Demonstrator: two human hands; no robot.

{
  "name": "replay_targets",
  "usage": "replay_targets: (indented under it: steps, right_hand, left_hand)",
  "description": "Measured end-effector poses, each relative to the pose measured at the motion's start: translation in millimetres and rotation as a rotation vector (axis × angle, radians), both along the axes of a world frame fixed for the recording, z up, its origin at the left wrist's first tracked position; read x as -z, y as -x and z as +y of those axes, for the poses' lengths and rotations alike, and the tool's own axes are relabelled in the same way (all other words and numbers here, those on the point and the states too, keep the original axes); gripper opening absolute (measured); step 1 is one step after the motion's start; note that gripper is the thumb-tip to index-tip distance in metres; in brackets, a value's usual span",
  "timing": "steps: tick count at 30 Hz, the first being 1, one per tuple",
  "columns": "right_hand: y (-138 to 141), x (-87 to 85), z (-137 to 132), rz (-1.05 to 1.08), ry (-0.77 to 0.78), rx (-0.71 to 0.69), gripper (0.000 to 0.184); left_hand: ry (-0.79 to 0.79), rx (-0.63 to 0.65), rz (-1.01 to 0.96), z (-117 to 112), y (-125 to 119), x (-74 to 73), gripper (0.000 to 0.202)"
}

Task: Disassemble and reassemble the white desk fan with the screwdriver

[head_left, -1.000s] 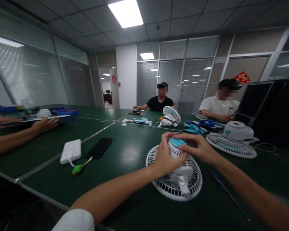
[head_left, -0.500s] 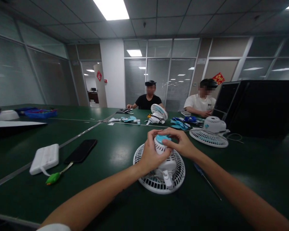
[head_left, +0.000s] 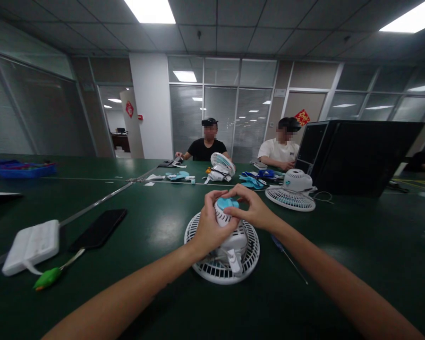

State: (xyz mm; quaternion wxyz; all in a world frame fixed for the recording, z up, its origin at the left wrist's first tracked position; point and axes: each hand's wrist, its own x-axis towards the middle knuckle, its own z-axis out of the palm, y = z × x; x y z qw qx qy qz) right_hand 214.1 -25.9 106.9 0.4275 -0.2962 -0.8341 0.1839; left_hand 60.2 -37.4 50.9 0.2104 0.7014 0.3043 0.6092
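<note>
A small white fan point(head_left: 222, 252) lies face down on the green table point(head_left: 163, 293), its round grille flat on the surface and its motor housing pointing up. My left hand point(head_left: 208, 226) is wrapped round the white motor housing. My right hand point(head_left: 251, 208) pinches the light-blue cap point(head_left: 226, 203) on top of the housing with thumb and fingers. A thin screwdriver with a blue handle point(head_left: 286, 257) rests on the table just right of the fan, under my right forearm.
A black phone point(head_left: 99, 229), a white power bank point(head_left: 31, 245) and a green-tipped cable point(head_left: 47, 278) lie at the left. A second fan point(head_left: 292, 189) lies farther back right beside a black monitor point(head_left: 354, 158). Two people sit across the table among blue fan parts point(head_left: 251, 182).
The camera has swung to the right, so everything has slid left in view. Both hands keep their hold on the fan; the neighbour's arms at far left are out of view.
</note>
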Motion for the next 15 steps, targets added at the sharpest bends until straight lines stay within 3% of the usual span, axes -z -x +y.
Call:
replay_targets:
  steps: [8, 15]
  right_hand:
    - [-8.7, -3.3, 5.8, -0.031, 0.086, -0.085, 0.024]
    - [-5.1, -7.7, 1.3, -0.051, 0.056, 0.011, 0.023]
  left_hand:
    - [0.003, 0.014, -0.001, -2.0, -0.2, -3.2, 0.056]
    - [0.001, 0.022, 0.005, -2.8, 0.4, -4.4, 0.056]
